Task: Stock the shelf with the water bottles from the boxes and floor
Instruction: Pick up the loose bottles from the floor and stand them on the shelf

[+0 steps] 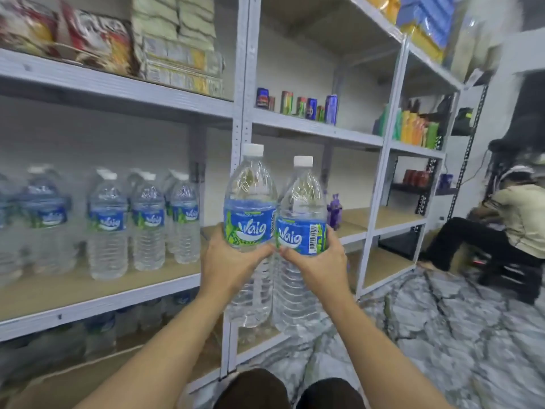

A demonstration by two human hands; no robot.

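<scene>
The job reads as well under way but not finished. A cluster of stocked Waig bottles [107, 225] already stands upright on the middle shelf board [118, 287] of the left bay, several rows deep, with bare board in front of them and to their right; more water bottles [100, 329], blurred, fill the shelf below.

Two further bottles are in the air in front of the shelf upright, not yet set down. The left hand [233, 261] has its fingers curled round the label of the left bottle [250, 216]; the right hand [318, 264] grips the right bottle [300, 228] the same way; the two bottles touch side by side, caps up, just to the right of the stocked group.

What is left, as I judge it: these two still need a place, most likely the free strip at the right end of the middle board; the neighbouring bay's board [383, 216] holds only a small purple object [333, 211], so room remains there too. How many bottles wait in boxes or on the floor [442, 335] cannot be told; no box shows, and the visible floor carries no bottles.
</scene>
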